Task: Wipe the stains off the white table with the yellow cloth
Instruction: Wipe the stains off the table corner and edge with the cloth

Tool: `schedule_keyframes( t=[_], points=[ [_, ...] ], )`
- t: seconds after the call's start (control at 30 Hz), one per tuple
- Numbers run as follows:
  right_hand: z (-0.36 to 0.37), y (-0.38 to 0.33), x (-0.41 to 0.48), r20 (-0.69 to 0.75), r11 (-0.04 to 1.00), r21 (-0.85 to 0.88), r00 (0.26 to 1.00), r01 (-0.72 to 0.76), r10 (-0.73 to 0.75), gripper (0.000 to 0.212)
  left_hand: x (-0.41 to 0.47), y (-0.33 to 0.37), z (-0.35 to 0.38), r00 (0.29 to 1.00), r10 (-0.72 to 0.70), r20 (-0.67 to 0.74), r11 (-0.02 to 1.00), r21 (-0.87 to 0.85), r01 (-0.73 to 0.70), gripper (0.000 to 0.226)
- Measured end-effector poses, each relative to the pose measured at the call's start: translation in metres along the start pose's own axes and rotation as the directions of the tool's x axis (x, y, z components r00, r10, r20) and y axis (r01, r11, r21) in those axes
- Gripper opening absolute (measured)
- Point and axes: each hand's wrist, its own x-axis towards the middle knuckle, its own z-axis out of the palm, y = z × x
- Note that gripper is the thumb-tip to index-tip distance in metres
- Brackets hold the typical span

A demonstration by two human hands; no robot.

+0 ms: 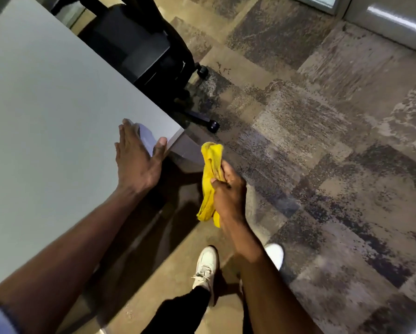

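**Yellow cloth held off the corner of a white bench**

A mottled brown-and-grey carpet (322, 141) fills most of the room seen from the head camera, with a pale wall panel (390, 22) running along the far right. The white bench (45, 104) spreads across the left side, its near corner jutting toward the middle of the view; no stains can be made out on its surface. A black wheeled office chair (149, 44) stands just beyond that corner. The person's left hand (136, 160) lies flat and spread on the bench corner, fingers (125, 133) released and gripping nothing, thumb hooked over the edge. The right hand (228, 191) hangs over the carpet just beside the corner, its fingers (220, 183) clenched around the bunched yellow cloth (210, 169), which sticks out above and below the fist and is clear of the bench. White shoes (205, 266) show below, on the floor beside the bench.
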Motion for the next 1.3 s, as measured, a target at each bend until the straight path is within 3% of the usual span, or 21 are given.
schedule_keyframes(
  t=[0.13,0.27,0.43,0.67,0.83,1.07,1.2,1.3],
  points=[
    [-0.03,-0.014,0.011,0.095,0.999,-0.04,0.995,0.032,-0.028,0.069,0.001,0.011,-0.004,0.999,-0.05,-0.022,0.998,0.034,0.05,0.085],
    [-0.041,-0.024,0.035,0.191,0.999,0.008,0.981,-0.035,0.033,0.075,0.003,0.014,-0.003,0.998,-0.059,0.008,0.99,0.125,0.057,0.079],
    [-0.042,-0.04,0.065,0.28,0.997,-0.011,0.957,-0.078,0.078,0.076,0.002,0.018,-0.005,0.997,-0.072,0.003,0.995,0.073,0.072,0.081],
    [-0.041,-0.073,0.098,0.366,0.994,-0.109,0.929,-0.014,0.053,0.076,0.003,0.026,-0.006,0.986,-0.165,0.013,0.982,-0.091,0.166,0.086],
    [-0.038,-0.09,0.126,0.397,0.994,-0.109,0.917,0.007,0.037,0.078,0.006,0.043,0.0,0.974,-0.226,-0.019,0.971,-0.081,0.224,0.096],
    [-0.003,-0.098,0.144,0.604,0.995,-0.092,0.796,0.025,0.036,0.072,0.007,0.048,-0.003,0.974,-0.224,-0.007,0.973,-0.064,0.223,0.089],
    [0.014,-0.105,0.137,0.727,0.993,-0.043,0.685,0.109,-0.043,0.074,0.012,0.054,-0.007,0.959,-0.282,0.015,0.958,-0.046,0.283,0.094],
    [0.005,-0.104,0.129,0.719,0.945,-0.172,0.691,0.279,-0.073,0.071,0.013,0.059,-0.01,0.948,-0.316,0.035,0.946,-0.058,0.318,0.097]
  ],
)
